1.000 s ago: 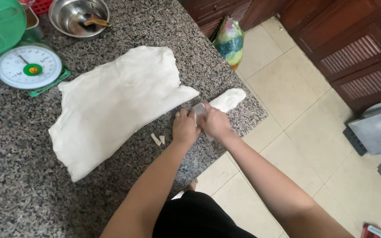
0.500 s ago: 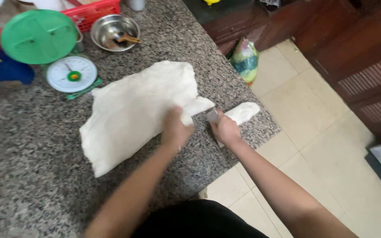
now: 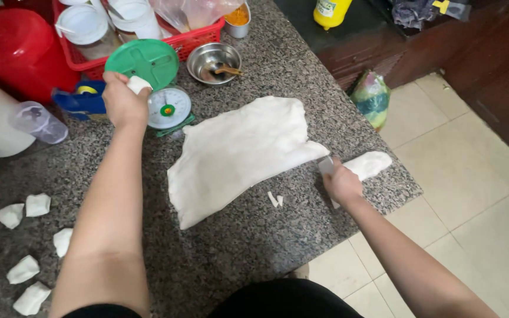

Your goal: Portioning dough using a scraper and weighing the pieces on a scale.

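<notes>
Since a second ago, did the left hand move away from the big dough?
Yes. The left hand, holding a small dough piece, has left the near edge of the big dough sheet and gone across the counter to the kitchen scale.

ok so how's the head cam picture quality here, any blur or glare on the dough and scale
Head view: soft, even light; the dough sheet is bright with little surface detail; the scale dial reads clearly, no glare; the left hand and right hand are slightly soft; the steel bowl shows mild reflections.
</notes>
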